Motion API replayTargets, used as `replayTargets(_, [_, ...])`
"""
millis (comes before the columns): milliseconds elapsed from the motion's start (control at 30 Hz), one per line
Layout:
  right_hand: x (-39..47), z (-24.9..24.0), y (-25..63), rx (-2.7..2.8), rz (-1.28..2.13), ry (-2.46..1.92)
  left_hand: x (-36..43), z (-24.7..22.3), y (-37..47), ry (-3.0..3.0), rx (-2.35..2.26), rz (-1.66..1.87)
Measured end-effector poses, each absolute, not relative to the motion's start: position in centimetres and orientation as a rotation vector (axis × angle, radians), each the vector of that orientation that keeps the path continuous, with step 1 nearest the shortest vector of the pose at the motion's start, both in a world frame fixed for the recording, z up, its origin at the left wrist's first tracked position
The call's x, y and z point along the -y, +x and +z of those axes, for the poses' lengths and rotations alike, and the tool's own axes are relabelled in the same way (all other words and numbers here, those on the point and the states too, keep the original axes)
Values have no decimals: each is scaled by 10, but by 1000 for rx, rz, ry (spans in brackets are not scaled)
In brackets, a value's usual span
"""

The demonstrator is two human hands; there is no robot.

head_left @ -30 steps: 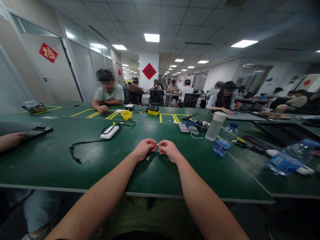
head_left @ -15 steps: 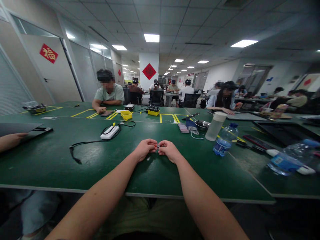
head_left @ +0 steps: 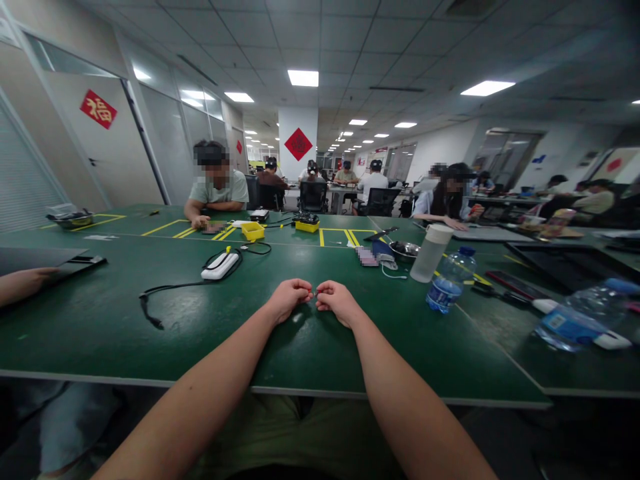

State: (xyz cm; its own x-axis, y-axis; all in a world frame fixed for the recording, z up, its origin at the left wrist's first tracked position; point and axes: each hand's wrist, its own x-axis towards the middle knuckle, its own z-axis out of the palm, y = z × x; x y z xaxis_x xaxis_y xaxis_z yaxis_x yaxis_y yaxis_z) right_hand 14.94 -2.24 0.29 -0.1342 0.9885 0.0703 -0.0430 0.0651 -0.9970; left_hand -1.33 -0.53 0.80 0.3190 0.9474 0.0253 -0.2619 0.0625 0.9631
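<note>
Over the green table (head_left: 200, 347), my left hand (head_left: 291, 299) and my right hand (head_left: 336, 302) face each other with fingertips almost meeting. Each hand is closed in a pinch. Between the fingertips shows a tiny object (head_left: 315, 293) with a hint of red and a dark, metallic-looking bit. It is too small to name, and the fingers cover most of it. I cannot tell whether it is one piece or two. Both forearms reach in over the table's front edge.
A white power bank (head_left: 220, 266) with black cables lies left. Beyond are a yellow tray (head_left: 253, 231) and a metal bowl (head_left: 406, 249). To the right stand a frosted bottle (head_left: 431, 253) and a water bottle (head_left: 451, 280); another bottle (head_left: 583, 320) lies tilted. Co-workers sit around.
Both hands hold nearly the same place and pinch. Less of the small object shows between the fingertips now. The co-worker's hand across the table has shifted slightly.
</note>
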Motion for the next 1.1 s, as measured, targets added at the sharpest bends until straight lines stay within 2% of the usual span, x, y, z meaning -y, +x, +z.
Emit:
replayTargets(333, [25, 6, 149, 1278, 1297, -1028, 8, 9, -15, 1176, -813, 1033])
replayTargets(633, [20, -3, 150, 1403, 1135, -1059, 2, 4, -15, 1109, -795, 1005])
replayTargets(1100, [20, 0, 147, 1297, 1289, -1031, 0, 4, -16, 1056, -767, 987])
